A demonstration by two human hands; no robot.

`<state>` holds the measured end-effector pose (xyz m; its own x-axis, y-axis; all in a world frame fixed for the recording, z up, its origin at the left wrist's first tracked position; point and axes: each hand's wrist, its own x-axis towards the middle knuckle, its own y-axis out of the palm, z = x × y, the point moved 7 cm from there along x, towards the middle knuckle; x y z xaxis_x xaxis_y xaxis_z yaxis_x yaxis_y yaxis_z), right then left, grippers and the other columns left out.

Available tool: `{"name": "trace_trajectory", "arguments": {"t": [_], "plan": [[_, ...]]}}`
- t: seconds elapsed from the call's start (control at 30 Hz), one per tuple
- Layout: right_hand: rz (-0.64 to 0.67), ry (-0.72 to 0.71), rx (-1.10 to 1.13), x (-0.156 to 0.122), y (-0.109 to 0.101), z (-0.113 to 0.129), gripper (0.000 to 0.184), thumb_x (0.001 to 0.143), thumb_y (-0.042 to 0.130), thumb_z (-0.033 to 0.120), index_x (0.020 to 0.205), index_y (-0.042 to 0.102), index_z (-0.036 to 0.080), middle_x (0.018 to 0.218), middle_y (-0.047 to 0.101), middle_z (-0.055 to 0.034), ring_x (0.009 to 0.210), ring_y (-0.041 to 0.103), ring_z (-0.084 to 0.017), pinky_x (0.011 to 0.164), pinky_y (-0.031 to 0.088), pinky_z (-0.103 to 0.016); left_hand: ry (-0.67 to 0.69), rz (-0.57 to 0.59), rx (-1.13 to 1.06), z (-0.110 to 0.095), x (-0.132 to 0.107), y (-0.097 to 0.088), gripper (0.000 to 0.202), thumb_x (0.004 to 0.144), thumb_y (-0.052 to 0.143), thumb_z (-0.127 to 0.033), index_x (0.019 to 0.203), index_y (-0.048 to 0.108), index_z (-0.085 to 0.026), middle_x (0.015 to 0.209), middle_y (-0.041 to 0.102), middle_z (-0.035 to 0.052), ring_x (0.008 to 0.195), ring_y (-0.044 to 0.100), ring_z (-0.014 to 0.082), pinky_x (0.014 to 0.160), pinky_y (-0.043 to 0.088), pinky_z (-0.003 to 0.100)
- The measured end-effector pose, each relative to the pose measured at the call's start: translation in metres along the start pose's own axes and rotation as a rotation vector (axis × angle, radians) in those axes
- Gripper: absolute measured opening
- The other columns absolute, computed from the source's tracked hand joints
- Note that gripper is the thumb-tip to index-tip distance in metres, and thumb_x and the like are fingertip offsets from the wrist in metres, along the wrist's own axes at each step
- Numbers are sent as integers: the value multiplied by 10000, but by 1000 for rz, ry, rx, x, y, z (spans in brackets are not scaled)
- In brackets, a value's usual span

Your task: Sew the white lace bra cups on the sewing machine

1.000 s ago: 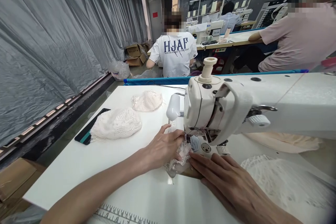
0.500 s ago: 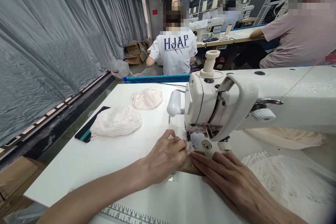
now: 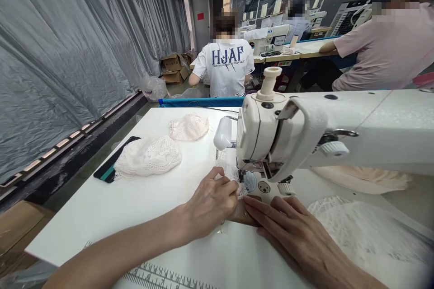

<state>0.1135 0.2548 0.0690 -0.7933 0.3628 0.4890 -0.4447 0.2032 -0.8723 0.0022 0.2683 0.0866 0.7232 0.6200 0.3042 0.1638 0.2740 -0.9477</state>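
Observation:
A white sewing machine (image 3: 305, 131) stands on the white table (image 3: 135, 198). A small piece of white lace (image 3: 230, 174) lies under its needle. My left hand (image 3: 212, 203) rests on the lace just left of the needle, its fingers curled and pinching the fabric. My right hand (image 3: 291, 230) lies flat on the table in front of the needle, fingers stretched out and pressing on the lace's near edge and on a tan piece beneath it.
Two lace cups (image 3: 147, 156) (image 3: 189, 127) lie on the table's left part, one over a dark phone (image 3: 110, 169). More lace (image 3: 366, 230) is heaped at the right. Other people sit at benches behind. A grey plastic curtain (image 3: 68, 54) hangs on the left.
The lace has fed further back under the needle. My left hand has shifted slightly toward the needle and my right hand has followed; the view has wobbled a little.

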Motion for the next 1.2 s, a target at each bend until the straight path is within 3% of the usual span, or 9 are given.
{"name": "trace_trajectory", "arguments": {"t": [0.2, 0.57, 0.7, 0.8, 0.87, 0.93, 1.07, 1.2], "plan": [[44, 25, -22, -2, 6, -4, 336, 945, 403, 180, 1255, 521, 132, 1248, 594, -123, 836, 538, -206, 676, 401, -355, -29, 46, -8, 7, 4, 4, 204, 811, 472, -19, 699, 599, -134, 774, 613, 4, 683, 567, 100, 861, 335, 343], [66, 41, 0, 1, 6, -5, 314, 944, 399, 205, 1210, 552, 136, 1233, 606, -103, 802, 549, -195, 664, 432, -338, -123, 96, 38, 33, 10, 14, 211, 844, 435, -21, 739, 566, -149, 832, 614, -1, 731, 548, 110, 902, 298, 356], [68, 48, 4, 0, 6, -7, 318, 943, 402, 209, 1226, 539, 158, 1230, 609, -100, 798, 563, -191, 666, 438, -335, -196, 148, 68, 25, 6, 19, 113, 889, 455, -125, 857, 563, -136, 937, 606, 54, 852, 553, 171, 759, 386, 340], [66, 38, 18, 2, -1, -3, 317, 948, 404, 216, 1237, 525, 169, 1207, 620, -107, 813, 580, -194, 675, 438, -342, -285, 171, 83, 4, -8, 14, 153, 911, 465, -216, 982, 547, -108, 987, 601, 93, 918, 547, 225, 664, 419, 345], [67, 19, 37, 6, -9, 5, 319, 954, 396, 216, 1249, 510, 176, 1181, 632, -111, 844, 591, -197, 695, 438, -347, -316, 170, 59, -14, -21, 5, 221, 881, 538, -269, 1019, 546, -97, 1014, 606, 104, 944, 551, 246, 686, 444, 367], [41, 2, 63, 10, -19, 19, 310, 954, 407, 247, 1236, 518, 177, 1147, 647, -111, 880, 594, -204, 717, 438, -351, -260, 151, -62, -29, -34, -8, 272, 862, 574, -307, 1064, 550, -128, 1037, 618, 85, 947, 565, 227, 711, 461, 350], [-13, 1, 146, 17, -29, 51, 250, 922, 481, 315, 1105, 583, 179, 1116, 650, -88, 928, 582, -208, 766, 438, -347, -323, -41, -160, -18, -66, -41, 148, 886, 543, -266, 974, 616, -173, 1110, 627, 58, 1014, 573, 182, 887, 430, 365], [24, 0, 207, 17, -22, 78, 282, 909, 498, 385, 1094, 583, 190, 1092, 650, -81, 938, 576, -215, 796, 437, -360, -347, 100, -174, -13, -102, -47, 169, 861, 575, -311, 919, 634, -164, 1047, 628, 77, 933, 580, 198, 791, 454, 341]]}}
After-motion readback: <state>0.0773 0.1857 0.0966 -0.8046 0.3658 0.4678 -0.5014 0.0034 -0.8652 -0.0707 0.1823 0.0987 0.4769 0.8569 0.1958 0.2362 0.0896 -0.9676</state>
